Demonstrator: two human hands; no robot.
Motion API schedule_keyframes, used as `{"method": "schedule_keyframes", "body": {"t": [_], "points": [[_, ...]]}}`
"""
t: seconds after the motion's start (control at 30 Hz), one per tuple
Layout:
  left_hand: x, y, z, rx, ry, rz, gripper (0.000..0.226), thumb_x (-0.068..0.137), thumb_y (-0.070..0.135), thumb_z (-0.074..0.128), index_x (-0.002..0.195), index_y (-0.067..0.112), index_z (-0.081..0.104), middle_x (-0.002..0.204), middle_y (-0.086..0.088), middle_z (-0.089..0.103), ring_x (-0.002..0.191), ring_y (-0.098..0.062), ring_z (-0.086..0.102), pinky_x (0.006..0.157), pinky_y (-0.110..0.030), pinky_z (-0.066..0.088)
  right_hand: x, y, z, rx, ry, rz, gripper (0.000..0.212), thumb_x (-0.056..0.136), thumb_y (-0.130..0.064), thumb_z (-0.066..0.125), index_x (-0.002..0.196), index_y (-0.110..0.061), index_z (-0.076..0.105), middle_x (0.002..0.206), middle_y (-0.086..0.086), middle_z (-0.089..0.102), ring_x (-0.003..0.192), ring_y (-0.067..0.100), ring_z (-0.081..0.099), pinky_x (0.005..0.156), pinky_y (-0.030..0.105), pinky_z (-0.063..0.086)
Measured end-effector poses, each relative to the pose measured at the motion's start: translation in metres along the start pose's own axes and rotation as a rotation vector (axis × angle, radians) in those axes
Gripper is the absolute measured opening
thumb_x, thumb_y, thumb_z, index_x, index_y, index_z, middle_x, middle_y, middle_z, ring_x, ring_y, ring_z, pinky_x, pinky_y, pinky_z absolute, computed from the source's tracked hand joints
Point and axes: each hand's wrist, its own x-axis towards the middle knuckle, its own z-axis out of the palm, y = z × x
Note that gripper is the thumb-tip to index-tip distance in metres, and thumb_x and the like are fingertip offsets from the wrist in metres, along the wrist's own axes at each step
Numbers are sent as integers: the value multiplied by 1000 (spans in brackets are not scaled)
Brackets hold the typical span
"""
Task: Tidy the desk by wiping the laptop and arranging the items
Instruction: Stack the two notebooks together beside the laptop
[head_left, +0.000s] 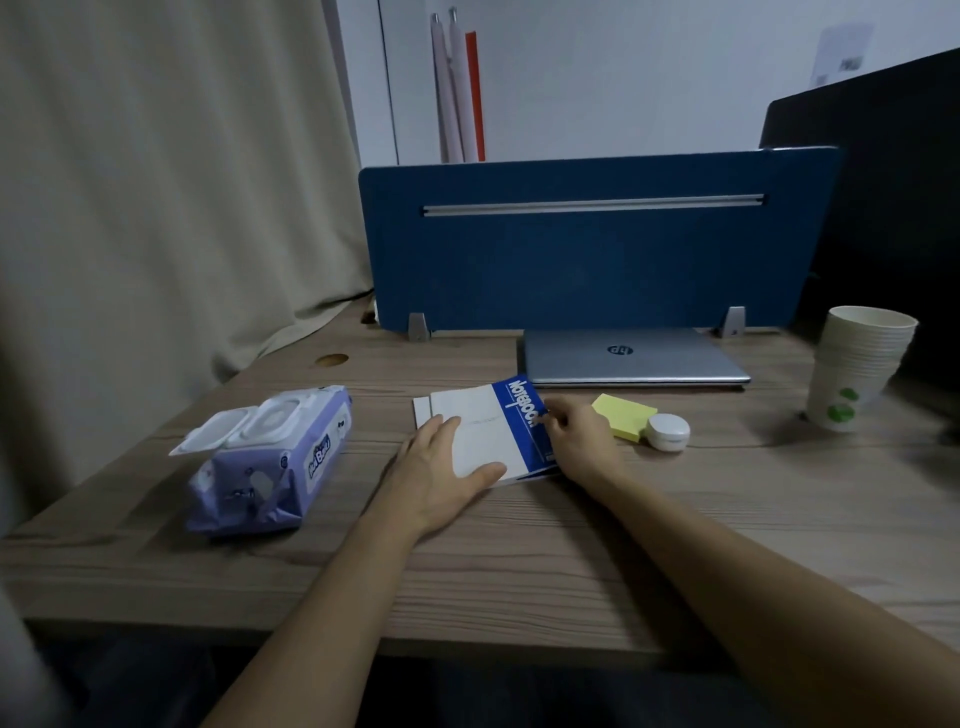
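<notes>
Left hand (447, 462) lies flat on the "Notebook" (493, 431); right hand (576, 436) pinches its blue edge; "hp" laptop (634, 358) at one o'clock.

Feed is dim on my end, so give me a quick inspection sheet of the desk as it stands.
Surface: wooden desk, round cable hole at back left.
Job's things: closed laptop at the back; notebook lying on a second one; wet wipes pack at left, lid open.
Clutter: yellow sticky notes; small white round case touching them; paper cup stack.
Hands: left hand flat on the notebook; right hand at its blue edge, fingers curled.
Cables: nothing seen.
Surroundings: blue divider, curtain.
</notes>
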Motion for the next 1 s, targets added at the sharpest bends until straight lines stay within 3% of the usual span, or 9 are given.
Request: {"method": "schedule_keyframes", "body": {"t": [0.1, 0.2, 0.27, 0.33, 0.4, 0.47, 0.6, 0.8, 1.0], "points": [[-1, -1, -1, 33, 0, -2, 110, 62, 90, 40, 150, 26, 25, 160, 2, 23, 142, -22, 26, 112, -45, 30, 1, 3, -4, -65, -38, 5, 30, 102, -17, 43, 127, -16, 61, 126, 6, 65, 100, 12, 57, 60, 10, 38], [-5, 0, -2, 37, 4, -13, 111, 59, 90, 44, 149, 27, 26, 157, 4, 26, 139, -22, 30, 109, -44, 33, -2, 4, -11, -96, -108, 30, 34, 101, -27, 49, 133, -17, 56, 131, 7, 62, 111, 17, 58, 67, 19, 44], [-7, 0, -3, 33, 14, -11, 109, 58, 88, 48, 147, 28, 28, 154, 6, 30, 135, -21, 35, 105, -42, 37, -5, 5, -16, -120, -173, 0, 40, 97, -36, 55, 132, -16, 55, 130, 6, 63, 103, 15, 58, 69, 21, 46], [-10, -1, -4, 11, 24, -4, 107, 58, 85, 50, 146, 28, 30, 150, 6, 34, 132, -20, 38, 104, -41, 39, -8, 7, -23, -189, -258, -49, 53, 90, -46, 63, 133, -17, 54, 130, 7, 62, 102, 16, 58, 77, 26, 48], [-13, -1, -6, -3, 36, -4, 102, 60, 82, 52, 145, 28, 32, 147, 5, 37, 130, -20, 40, 102, -41, 40, -12, 9, -29, -241, -347, -76, 73, 80, -52, 72, 140, -18, 48, 136, 5, 58, 114, 18, 57, 90, 28, 46], [-16, -1, -7, 25, 53, -16, 97, 64, 80, 53, 144, 29, 32, 145, 4, 39, 128, -21, 40, 99, -43, 42, -15, 10, -30, -274, -383, -96, 82, 76, -52, 76, 143, -19, 43, 139, 4, 56, 121, 19, 55, 94, 28, 43], [-21, 3, -10, 124, 78, -63, 86, 71, 75, 54, 141, 29, 34, 141, 1, 45, 124, -25, 41, 93, -43, 40, -16, 11, -26, -323, -327, -150, 64, 86, -41, 69, 142, -21, 45, 138, 4, 58, 120, 21, 56, 88, 26, 40], [-24, 1, -15, 155, 120, -173, 64, 75, 73, 51, 125, 33, 46, 118, -2, 61, 111, -27, 45, 88, -46, 44, -12, 8, -20, -365, -295, -193, 36, 96, -23, 56, 132, -18, 56, 133, 7, 61, 117, 25, 58, 85, 25, 39], [-17, -6, -17, 107, 142, -152, 61, 84, 63, 55, 135, 28, 49, 121, -6, 62, 114, -28, 48, 89, -45, 47, -11, 6, -10, -441, -257, -203, 33, 101, -27, 48, 131, -18, 55, 135, 8, 59, 121, 31, 50, 102, 40, 40]]}}
